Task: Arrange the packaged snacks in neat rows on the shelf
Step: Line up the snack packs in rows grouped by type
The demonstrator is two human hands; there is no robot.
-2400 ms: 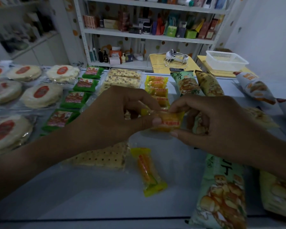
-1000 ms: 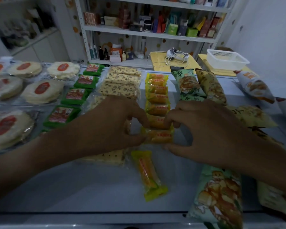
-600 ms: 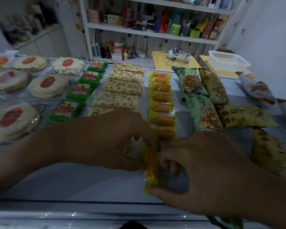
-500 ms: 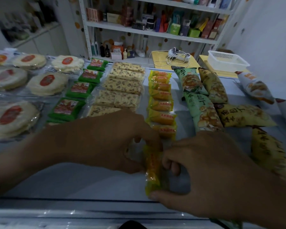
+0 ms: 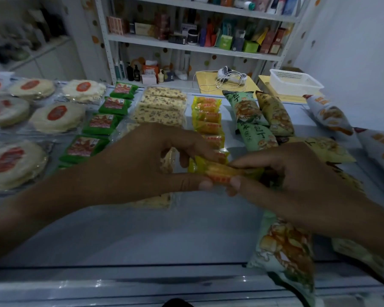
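Note:
Both hands hold one yellow snack packet [image 5: 217, 170] level above the grey shelf top [image 5: 164, 235]. My left hand [image 5: 142, 165] pinches its left end between thumb and fingers. My right hand [image 5: 297, 180] pinches its right end. Just beyond the packet runs a row of the same yellow packets [image 5: 207, 117], stacked away from me. Left of that row lie pale nut bars [image 5: 162, 107], then green packets [image 5: 102, 122], then round white cakes with red labels [image 5: 56, 116]. My hands hide the near end of the yellow row.
Green and yellow chip bags [image 5: 253, 114] lie right of the yellow row, with one more green bag [image 5: 286, 251] near the front edge under my right forearm. White bags [image 5: 328, 116] sit at the far right. A white basket [image 5: 295, 82] and stocked shelving [image 5: 197, 47] stand behind.
Both hands lifted the loose yellow packet from the near part of the shelf top and turned it crosswise. It is now held up close to the near end of the yellow row.

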